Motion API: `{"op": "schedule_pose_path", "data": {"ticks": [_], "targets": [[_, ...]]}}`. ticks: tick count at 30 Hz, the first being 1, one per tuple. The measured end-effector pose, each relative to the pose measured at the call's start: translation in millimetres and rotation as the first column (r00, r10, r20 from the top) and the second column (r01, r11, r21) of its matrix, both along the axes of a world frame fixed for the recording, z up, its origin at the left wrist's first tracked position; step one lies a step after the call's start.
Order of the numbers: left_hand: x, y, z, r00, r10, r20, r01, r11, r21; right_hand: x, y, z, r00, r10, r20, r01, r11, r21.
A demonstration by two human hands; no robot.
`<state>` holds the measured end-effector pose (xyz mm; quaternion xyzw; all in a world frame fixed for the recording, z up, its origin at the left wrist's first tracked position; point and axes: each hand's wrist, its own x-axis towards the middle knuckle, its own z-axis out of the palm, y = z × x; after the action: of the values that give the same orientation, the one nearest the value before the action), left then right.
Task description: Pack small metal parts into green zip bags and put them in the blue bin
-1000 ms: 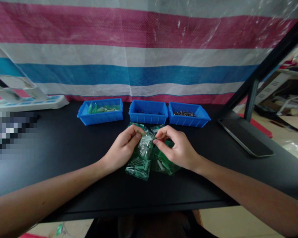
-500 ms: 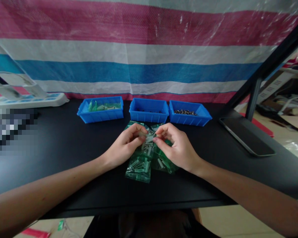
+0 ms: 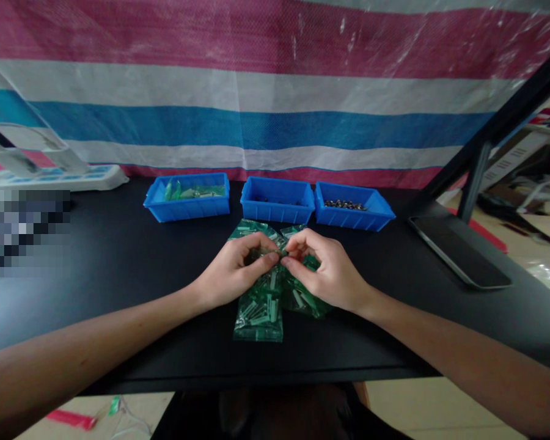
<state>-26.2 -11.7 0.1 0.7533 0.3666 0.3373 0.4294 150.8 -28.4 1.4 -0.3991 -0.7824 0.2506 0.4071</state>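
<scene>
My left hand (image 3: 242, 266) and my right hand (image 3: 327, 266) meet over the middle of the black table, each with thumb and forefinger pinched together. Between the fingertips is something small that I cannot make out. Below them lie green clear plastic bags of small hardware. The front bag (image 3: 259, 318) shows screws and pale narrow pieces inside. Another green bag (image 3: 305, 299) lies under my right hand, partly hidden by it. A further bag (image 3: 252, 227) pokes out behind my left hand.
Three blue bins stand in a row behind the bags: the left bin (image 3: 187, 212) with green packets, the middle bin (image 3: 277, 211) with a few small dark pieces, the right bin (image 3: 355, 218) with metal parts. A phone (image 3: 458, 250) lies right, a power strip (image 3: 87, 178) left.
My left fingertips have moved right, closer to those of my right hand, and now nearly touch them. The whole view has shifted slightly. The bins and bags stay in place.
</scene>
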Motion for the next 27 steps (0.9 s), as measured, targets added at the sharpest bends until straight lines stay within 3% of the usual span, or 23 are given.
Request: {"op": "schedule_pose_path", "data": {"ticks": [27], "targets": [[-1.4,1.8,0.1,0.999,-0.007,-0.037,0.006,1.0,-0.024,-1.5,1.7,-4.2,0.992,0.037,0.117,-0.054,0.988,0.145]]}}
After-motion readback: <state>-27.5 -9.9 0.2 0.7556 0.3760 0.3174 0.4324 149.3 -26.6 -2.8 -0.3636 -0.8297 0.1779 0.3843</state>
